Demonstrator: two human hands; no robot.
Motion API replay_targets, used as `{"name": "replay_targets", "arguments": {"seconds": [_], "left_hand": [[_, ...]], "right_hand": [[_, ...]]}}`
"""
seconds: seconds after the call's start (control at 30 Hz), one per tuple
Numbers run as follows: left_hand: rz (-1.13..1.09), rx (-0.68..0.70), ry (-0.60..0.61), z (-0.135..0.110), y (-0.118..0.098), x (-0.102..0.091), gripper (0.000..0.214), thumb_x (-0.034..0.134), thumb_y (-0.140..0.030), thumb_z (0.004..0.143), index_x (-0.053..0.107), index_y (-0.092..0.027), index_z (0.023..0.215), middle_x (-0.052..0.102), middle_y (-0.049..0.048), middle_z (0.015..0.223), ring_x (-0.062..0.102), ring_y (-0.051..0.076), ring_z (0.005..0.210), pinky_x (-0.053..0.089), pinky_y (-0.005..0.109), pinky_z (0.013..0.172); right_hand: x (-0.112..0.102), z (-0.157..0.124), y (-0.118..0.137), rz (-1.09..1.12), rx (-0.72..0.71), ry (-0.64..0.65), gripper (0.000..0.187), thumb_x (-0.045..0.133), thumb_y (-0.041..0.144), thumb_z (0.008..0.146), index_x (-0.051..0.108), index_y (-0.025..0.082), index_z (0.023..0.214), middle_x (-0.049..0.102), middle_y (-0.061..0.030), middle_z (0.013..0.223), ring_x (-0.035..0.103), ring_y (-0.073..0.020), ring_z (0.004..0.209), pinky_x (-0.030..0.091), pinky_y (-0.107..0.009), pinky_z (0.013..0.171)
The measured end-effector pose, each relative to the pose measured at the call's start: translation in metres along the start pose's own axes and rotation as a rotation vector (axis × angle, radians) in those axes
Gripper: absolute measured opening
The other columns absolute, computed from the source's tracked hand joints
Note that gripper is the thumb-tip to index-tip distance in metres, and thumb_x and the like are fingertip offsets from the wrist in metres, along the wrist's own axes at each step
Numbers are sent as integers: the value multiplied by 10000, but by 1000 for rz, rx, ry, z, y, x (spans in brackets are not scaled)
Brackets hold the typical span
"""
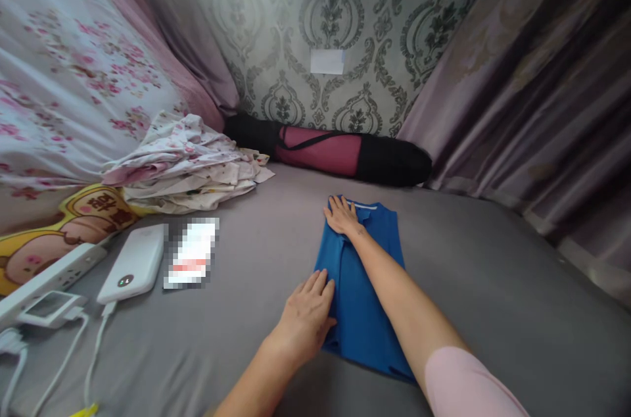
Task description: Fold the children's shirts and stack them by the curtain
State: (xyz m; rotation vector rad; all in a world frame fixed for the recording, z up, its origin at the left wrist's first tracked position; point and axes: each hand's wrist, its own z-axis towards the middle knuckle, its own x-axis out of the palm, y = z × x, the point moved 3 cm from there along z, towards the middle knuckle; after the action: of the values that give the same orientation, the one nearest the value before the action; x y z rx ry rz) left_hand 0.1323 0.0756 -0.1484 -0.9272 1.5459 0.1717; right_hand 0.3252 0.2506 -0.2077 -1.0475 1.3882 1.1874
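A blue garment (362,318), which looks like a shirt with its sides folded inward, lies as a long flat shape on the grey bed sheet. My right hand (341,214) rests flat with fingers spread on its far left corner, near the collar with a white strip. Along the garment's near left edge lies my left hand (306,308), fingers stretched out and touching the cloth. Neither hand grips anything. My right forearm crosses over the garment and hides part of its right side.
Crumpled printed cloth (192,164) is heaped at the left. Nearer stand a white power bank (135,262), a blurred-out phone (192,252), a power strip (54,282) with cables and a yellow cartoon cushion (98,216). A black and dark pink rolled bag (320,150) lies against the wall.
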Motion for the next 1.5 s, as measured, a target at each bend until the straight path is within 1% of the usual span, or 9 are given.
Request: {"name": "replay_targets", "arguments": {"seconds": [0.27, 0.37, 0.5, 0.67, 0.87, 1.03, 1.17, 1.33, 1.5], "left_hand": [[18, 33, -23, 0, 6, 3, 541, 527, -262, 882, 429, -164, 1405, 306, 178, 1519, 289, 325, 1399, 307, 509, 1112], [9, 75, -103, 0, 8, 5, 474, 517, -318, 906, 486, -165, 1353, 399, 178, 1471, 355, 326, 1369, 348, 500, 1085], [-42, 119, -205, -1, 8, 4, 374, 482, -317, 933, 539, -171, 1274, 503, 157, 1385, 454, 283, 1304, 419, 433, 1028], [-7, 79, -132, -2, 7, 1, 374, 566, -258, 879, 567, -173, 1243, 486, 158, 1400, 442, 317, 1307, 418, 461, 1015], [-74, 74, -133, -1, 9, -2, 363, 584, -258, 869, 587, -207, 1228, 513, 127, 1383, 455, 290, 1301, 423, 430, 1015], [-294, -69, -376, 6, 20, -7, 261, 453, -241, 926, 650, -201, 1092, 684, 85, 1115, 631, 221, 1055, 485, 335, 908], [-392, -213, -590, 7, 34, -13, 272, 425, -253, 926, 662, -191, 1041, 713, 82, 1018, 655, 210, 950, 494, 330, 851], [-466, -255, -655, 6, 41, -18, 278, 422, -251, 917, 669, -178, 1021, 719, 90, 1011, 663, 207, 894, 503, 331, 810], [-470, -251, -695, 5, 42, -20, 277, 423, -243, 919, 673, -172, 1012, 724, 90, 979, 662, 200, 889, 504, 319, 806]], "right_hand": [[-5, -6, -1, 68, -13, -15, 612, 135, 460, 982, 271, 157, 1496, 225, -62, 1569, 108, -236, 1446, 62, -476, 1151], [-16, -8, -2, 125, -5, 31, 602, 120, 444, 984, 260, 162, 1498, 199, -67, 1576, 106, -226, 1449, 72, -478, 1151], [-27, -25, -10, 84, 35, -43, 624, 119, 462, 982, 256, 139, 1498, 168, -98, 1580, 77, -260, 1451, 42, -515, 1144], [-12, -51, -25, 7, 107, -46, 641, 115, 492, 980, 266, 147, 1499, 198, -109, 1571, 84, -281, 1448, 54, -552, 1132], [-7, -51, -31, -2, 124, -2, 630, 117, 493, 983, 225, 167, 1512, 176, -99, 1578, 87, -264, 1449, 73, -560, 1129], [-19, -56, -19, 21, 86, -36, 623, 137, 472, 986, 248, 143, 1503, 173, -127, 1574, 80, -290, 1449, 24, -581, 1123], [-14, -71, 6, 1, -56, -111, 666, 126, 479, 981, 242, 73, 1496, 159, -128, 1576, 59, -238, 1455, -2, -467, 1156], [2, -77, 11, 18, -47, -18, 685, 106, 472, 975, 235, 41, 1493, 164, -121, 1575, 106, -226, 1449, 47, -403, 1163], [-9, -85, 16, 27, -69, 44, 682, 153, 458, 964, 196, 39, 1500, 110, -131, 1584, 51, -249, 1455, 7, -443, 1162]]}}
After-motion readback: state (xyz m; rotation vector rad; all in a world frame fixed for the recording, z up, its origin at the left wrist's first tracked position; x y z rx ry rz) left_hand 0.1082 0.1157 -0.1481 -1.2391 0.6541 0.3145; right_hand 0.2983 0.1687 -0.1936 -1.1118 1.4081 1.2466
